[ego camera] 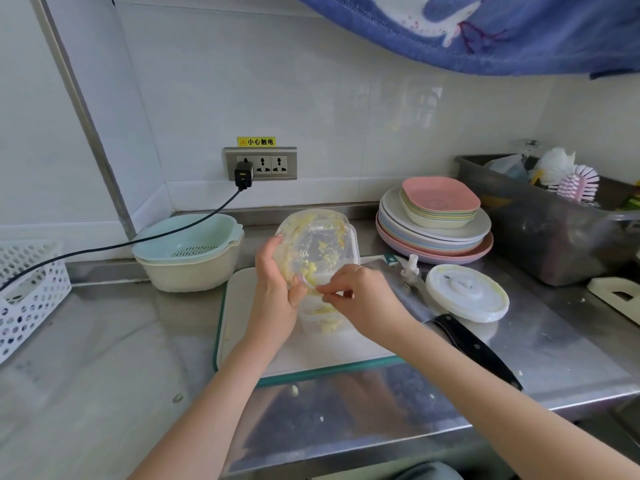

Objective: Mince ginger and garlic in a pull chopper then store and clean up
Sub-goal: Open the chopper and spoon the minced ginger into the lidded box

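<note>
The left hand (277, 289) grips the clear chopper bowl (317, 247) by its wall, tilted over a small storage container (320, 320) on the cutting board (242, 306) at the middle of the table (121, 341). The right hand (360, 292) has its fingers curled at the bowl's rim, scraping out mince; whether they pinch a tool I cannot tell. The bowl looks light, stiff and probably slippery with pulp, so a hold around the wall seems safest.
</note>
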